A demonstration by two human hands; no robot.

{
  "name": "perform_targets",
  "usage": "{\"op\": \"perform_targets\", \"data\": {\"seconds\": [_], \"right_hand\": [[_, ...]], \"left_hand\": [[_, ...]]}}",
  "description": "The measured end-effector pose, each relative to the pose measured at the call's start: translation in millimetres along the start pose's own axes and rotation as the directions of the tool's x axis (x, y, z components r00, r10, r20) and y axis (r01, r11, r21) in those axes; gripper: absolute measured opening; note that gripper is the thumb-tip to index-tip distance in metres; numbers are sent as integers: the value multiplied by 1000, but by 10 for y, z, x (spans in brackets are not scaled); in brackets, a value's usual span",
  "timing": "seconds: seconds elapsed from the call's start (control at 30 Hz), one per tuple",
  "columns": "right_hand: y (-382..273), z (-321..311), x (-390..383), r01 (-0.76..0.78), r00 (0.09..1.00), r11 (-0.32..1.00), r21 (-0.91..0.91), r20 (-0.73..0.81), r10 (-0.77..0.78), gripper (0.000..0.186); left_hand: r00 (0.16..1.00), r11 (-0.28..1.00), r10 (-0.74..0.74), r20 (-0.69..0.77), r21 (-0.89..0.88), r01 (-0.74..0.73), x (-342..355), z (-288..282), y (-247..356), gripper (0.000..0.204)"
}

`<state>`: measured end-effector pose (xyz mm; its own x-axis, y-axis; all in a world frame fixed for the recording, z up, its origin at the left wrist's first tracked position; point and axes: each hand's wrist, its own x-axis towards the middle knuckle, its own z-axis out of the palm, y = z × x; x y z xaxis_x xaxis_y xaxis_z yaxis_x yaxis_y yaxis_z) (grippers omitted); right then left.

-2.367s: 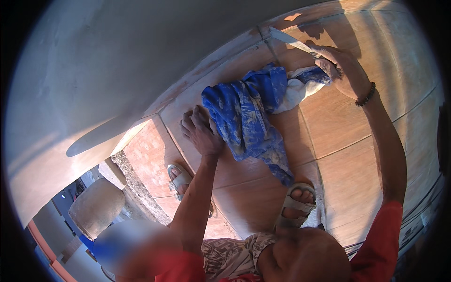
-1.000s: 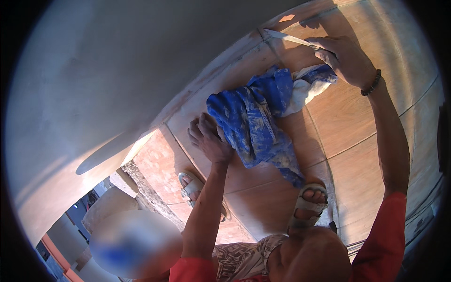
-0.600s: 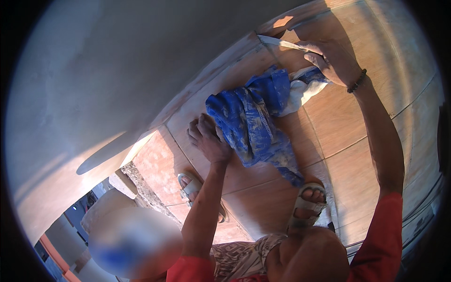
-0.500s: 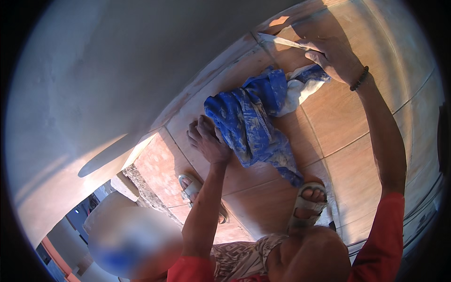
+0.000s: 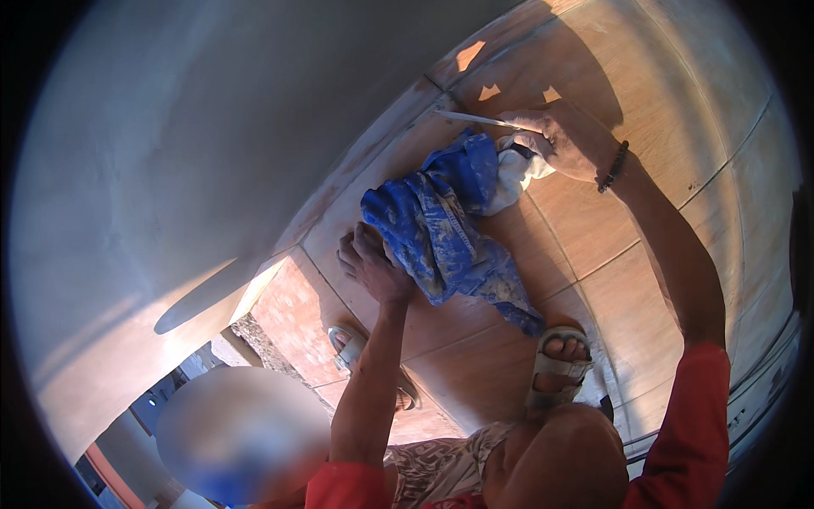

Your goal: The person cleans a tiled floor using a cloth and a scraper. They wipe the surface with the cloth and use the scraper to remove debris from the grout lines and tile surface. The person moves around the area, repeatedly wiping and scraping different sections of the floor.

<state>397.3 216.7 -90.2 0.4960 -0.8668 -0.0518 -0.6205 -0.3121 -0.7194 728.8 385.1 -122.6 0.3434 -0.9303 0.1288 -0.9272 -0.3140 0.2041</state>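
Note:
A crumpled blue cloth [image 5: 458,229] with pale smears lies on the tiled floor close to the wall, and its white part [image 5: 513,176] bunches at the far right end. My right hand [image 5: 566,140] is closed on a thin, pale, flat tool [image 5: 475,118], seen nearly edge-on and pointing left toward the wall base. That hand is just above the white part; whether it touches the cloth I cannot tell. My left hand [image 5: 373,267] rests on the floor at the cloth's left edge, fingers apart and slightly bent, holding nothing.
The grey wall [image 5: 212,127] rises along the left, meeting the orange-brown tiles [image 5: 619,220] at a low skirting. My sandalled feet [image 5: 560,365] stand near the cloth's lower end. A blurred pale shape [image 5: 242,424] fills the lower left.
My right hand has moved left and nearer to me with the flat tool, partly covering the white part of the cloth. The left hand stays almost where it was.

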Motion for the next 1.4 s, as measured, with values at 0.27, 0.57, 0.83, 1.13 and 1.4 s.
{"op": "perform_targets", "data": {"seconds": [0.27, 0.57, 0.83, 1.13, 1.4], "right_hand": [[-917, 599, -318, -171, 911, 823, 542, -230, 341, 58], [-1792, 1393, 62, -143, 819, 726, 672, -332, 468, 62], [-1755, 1589, 323, -34, 707, 733, 679, -502, 498, 62], [-1644, 1508, 327, -42, 709, 774, 632, -527, 469, 64], [-1483, 1455, 310, -57, 712, 746, 663, -497, 496, 62]], "left_hand": [[999, 998, -35, -1, 50, 35, 4, 23, 25, 71], [999, 997, -48, 7, 53, 48, -27, 65, 15, 73], [999, 995, 30, -32, 92, -27, -7, 183, -58, 79], [996, 992, 76, -56, 102, -70, -38, 228, -94, 86], [991, 987, 116, -64, 119, -107, -62, 214, -179, 92]]}}
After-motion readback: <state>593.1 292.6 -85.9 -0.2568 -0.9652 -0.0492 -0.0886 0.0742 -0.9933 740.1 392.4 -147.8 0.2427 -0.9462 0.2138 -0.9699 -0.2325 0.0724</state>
